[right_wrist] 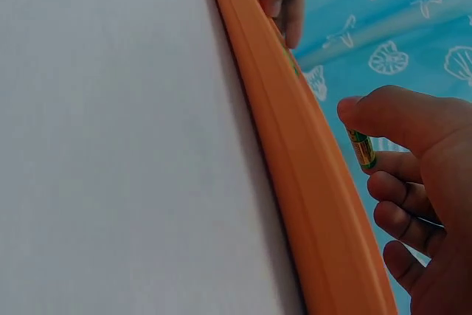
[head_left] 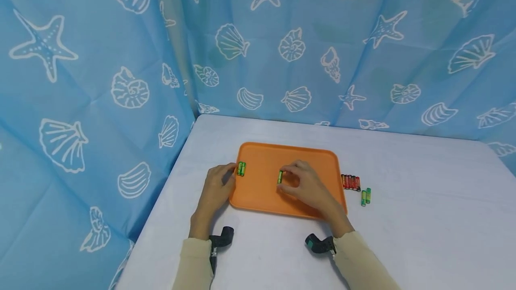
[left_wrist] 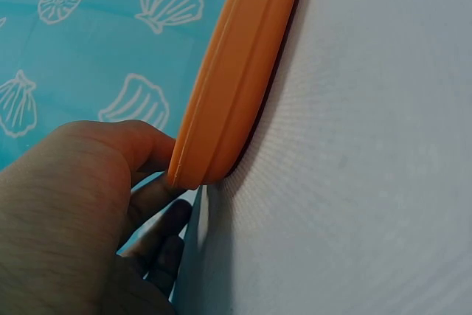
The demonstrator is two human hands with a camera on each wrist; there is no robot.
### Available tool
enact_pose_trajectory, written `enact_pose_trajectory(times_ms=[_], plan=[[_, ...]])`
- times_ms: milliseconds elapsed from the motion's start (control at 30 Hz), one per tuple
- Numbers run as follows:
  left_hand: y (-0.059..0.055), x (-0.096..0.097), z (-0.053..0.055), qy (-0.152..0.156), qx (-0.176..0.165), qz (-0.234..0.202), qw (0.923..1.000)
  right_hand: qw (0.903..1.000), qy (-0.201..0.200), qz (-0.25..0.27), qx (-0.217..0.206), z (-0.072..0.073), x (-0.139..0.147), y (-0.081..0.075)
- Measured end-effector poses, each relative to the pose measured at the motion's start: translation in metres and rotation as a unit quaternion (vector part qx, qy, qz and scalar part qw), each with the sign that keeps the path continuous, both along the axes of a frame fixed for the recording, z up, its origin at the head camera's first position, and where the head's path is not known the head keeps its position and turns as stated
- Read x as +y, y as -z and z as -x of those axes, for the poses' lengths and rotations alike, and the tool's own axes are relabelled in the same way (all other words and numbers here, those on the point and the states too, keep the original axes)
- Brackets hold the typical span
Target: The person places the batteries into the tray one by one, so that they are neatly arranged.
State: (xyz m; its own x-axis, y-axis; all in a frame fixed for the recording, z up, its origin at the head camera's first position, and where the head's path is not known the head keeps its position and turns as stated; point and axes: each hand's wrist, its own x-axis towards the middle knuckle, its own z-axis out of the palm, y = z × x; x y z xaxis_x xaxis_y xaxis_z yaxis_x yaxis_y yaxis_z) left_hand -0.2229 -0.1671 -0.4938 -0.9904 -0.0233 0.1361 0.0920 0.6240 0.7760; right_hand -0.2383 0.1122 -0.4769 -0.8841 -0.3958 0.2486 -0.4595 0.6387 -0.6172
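Note:
In the head view, my right hand [head_left: 308, 189] is over the middle of the orange tray [head_left: 266, 202]. Its thumb and index finger pinch a small green battery [head_left: 280, 176] by the two ends, which also shows in the right wrist view as a green and gold battery [right_wrist: 362, 149]. Two green batteries [head_left: 241, 168] lie side by side at the tray's left end. My left hand [head_left: 215, 189] is beside them, with loosely bent fingers right at the tray's left rim; the left wrist view shows its fingertips by the orange rim [left_wrist: 228, 86], partly hidden behind it.
Several red batteries [head_left: 351, 182] lie in a row just right of the tray on the white tablecloth [head_left: 435, 218]. Close by are two more green batteries [head_left: 366, 196]. A blue curtain [head_left: 266, 70] with white shells stands behind the table and along its left side.

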Motion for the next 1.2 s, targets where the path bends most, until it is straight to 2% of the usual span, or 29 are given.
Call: enact_pose_trajectory(times_ms=[567, 733, 900, 1067, 1200], plan=[[-0.003, 0.001, 0.006, -0.001, 0.003, 0.007, 1.0000, 0.9998, -0.015, -0.011, 0.011, 0.023, -0.049, 0.008], [0.001, -0.003, -0.005, 0.004, 0.011, 0.005, 0.9999, 0.9997, -0.017, -0.007, 0.014, 0.021, -0.065, 0.016], [0.005, -0.001, -0.013, -0.007, 0.006, 0.007, 0.9999, 0.9993, -0.033, -0.013, 0.007, 0.020, -0.072, 0.021], [0.003, 0.004, -0.007, 0.015, 0.018, -0.002, 0.9997, 0.9997, -0.015, -0.008, 0.019, 0.025, -0.072, 0.019], [0.000, 0.006, -0.002, 0.006, 0.030, -0.001, 0.9995, 0.9991, -0.032, -0.016, 0.022, 0.033, -0.072, 0.014]])
